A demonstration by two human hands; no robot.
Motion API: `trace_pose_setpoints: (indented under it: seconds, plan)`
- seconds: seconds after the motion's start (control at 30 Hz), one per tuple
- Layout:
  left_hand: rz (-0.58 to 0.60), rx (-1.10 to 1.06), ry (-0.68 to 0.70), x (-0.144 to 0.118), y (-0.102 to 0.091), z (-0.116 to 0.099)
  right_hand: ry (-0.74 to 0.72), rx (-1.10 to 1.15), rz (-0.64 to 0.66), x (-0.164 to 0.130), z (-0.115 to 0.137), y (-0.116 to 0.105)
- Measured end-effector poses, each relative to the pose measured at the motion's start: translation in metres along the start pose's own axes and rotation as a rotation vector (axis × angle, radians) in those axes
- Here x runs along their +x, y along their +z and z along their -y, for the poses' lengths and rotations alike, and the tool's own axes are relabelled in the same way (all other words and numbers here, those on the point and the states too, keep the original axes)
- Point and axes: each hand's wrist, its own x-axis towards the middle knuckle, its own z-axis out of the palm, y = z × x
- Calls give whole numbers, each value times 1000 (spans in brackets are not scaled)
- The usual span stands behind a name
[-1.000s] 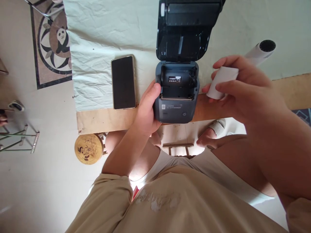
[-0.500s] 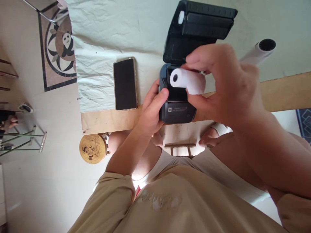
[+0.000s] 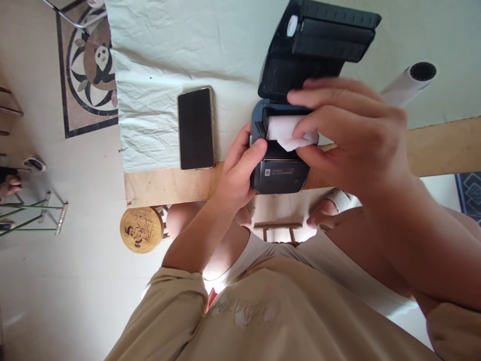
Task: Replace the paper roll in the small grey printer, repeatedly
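Cloth (image 3: 169,45) over wooden table (image 3: 165,186)

A wooden table (image 3: 443,145) under a creased white cloth (image 3: 180,45); pale floor (image 3: 56,291), panda rug (image 3: 88,65), round bamboo-painted stool (image 3: 141,229) lower left.

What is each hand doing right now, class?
Left hand: closed, holding the printer.
Right hand: closed on the paper roll in the printer's bay.
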Motion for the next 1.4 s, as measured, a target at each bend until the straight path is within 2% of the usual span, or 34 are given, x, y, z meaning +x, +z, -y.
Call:
trace_pose_setpoints:
  seconds: [0.07, 0.13, 0.33, 0.47, 0.6, 0.7, 0.9, 1.2, 1.3, 1.37, 1.4]
  plan:
    - [12, 5, 33, 2, -2, 3, -173, -60, -149, -2, -6, 5]
    - [26, 19, 59, 3, -5, 5, -286, -94, -252, -4, -9, 7]
    - [77, 59, 133, 7, -14, 13, -425, 11, -208, -16, 0, 8]
    - [90, 142, 205, 11, -20, 19, -416, -3, -143, -23, 6, 13]
    - [92, 185, 201, 11, -19, 20, -301, 107, -208, -23, 2, 14]
    - [130, 192, 189, 9, -18, 18, -212, 59, -224, -21, -5, 13]
    - [172, 219, 205, 8, -20, 15, -284, 5, -168, -21, -10, 12]
    - [221, 222, 260, 10, -23, 18, -311, 62, -233, -23, -7, 19]
    - [190, 225, 255, 12, -23, 19, -327, 69, -241, -25, -6, 19]
    - [181, 252, 271, 14, -26, 22, -296, 106, -272, -27, -9, 16]
    - [186, 263, 276, 16, -27, 24, -232, 148, -256, -28, -11, 13]
